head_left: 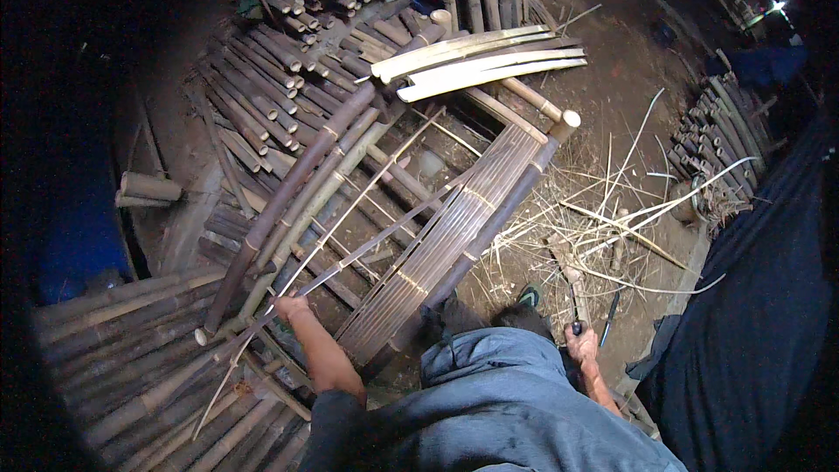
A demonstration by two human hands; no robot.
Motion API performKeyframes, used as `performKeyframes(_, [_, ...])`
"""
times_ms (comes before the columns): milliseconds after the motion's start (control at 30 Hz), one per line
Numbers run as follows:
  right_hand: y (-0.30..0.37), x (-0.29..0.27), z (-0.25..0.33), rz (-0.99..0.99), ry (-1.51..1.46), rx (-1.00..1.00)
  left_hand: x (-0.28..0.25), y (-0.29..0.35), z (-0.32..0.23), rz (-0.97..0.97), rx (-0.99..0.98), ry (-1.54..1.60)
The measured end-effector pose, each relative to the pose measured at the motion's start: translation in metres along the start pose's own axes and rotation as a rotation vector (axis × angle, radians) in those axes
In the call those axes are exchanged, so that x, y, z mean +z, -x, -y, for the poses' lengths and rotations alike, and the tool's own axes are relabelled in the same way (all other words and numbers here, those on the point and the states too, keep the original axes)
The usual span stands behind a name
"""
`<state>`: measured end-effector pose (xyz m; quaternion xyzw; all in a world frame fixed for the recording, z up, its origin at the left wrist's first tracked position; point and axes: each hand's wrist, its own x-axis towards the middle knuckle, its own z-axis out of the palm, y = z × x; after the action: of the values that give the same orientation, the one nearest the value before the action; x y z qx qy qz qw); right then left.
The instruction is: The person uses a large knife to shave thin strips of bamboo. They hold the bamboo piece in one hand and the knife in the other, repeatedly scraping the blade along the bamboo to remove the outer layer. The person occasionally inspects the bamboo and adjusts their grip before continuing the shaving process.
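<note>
My left hand is closed around a long bamboo strip lying slantwise across a bamboo frame. A thinner pale strip crosses close to the same hand; whether the fingers hold it too I cannot tell. Low on my right side, my right hand grips the dark handle of a long-bladed knife, its blade pointing away from me over the littered ground. Slats, bound side by side, form a panel along the frame's right side, between my two arms.
Split pale bamboo pieces rest across the frame's far end. Cut poles are stacked behind and to the left, with more poles at lower left. Thin shavings litter the ground at right, near a dark slim tool and dark cloth.
</note>
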<state>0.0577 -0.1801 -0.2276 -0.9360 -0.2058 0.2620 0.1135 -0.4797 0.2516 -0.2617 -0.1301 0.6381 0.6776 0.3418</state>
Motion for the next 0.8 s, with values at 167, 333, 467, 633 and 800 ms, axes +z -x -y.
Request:
performKeyframes(167, [-0.032, -0.023, 0.116, -0.043, -0.397, -0.196, -0.035, -0.009, -0.035, 0.028, -0.051, 0.101])
performKeyframes(333, [-0.081, -0.002, 0.206, 0.21, -0.979, 0.005, -0.056, 0.105, -0.039, 0.317, -0.247, 0.226])
performKeyframes(467, [-0.078, -0.032, 0.23, 0.038, -1.338, -0.017, -0.091, 0.191, -0.011, 0.417, -0.371, 0.28])
performKeyframes(633, [-0.106, -0.084, 0.158, -0.148, -1.341, -0.013, -0.139, 0.279, 0.044, 0.463, -0.505, 0.034])
performKeyframes(800, [-0.127, -0.141, 0.099, -0.126, -1.454, -0.014, -0.164, 0.428, 0.048, 1.314, -0.361, -1.242])
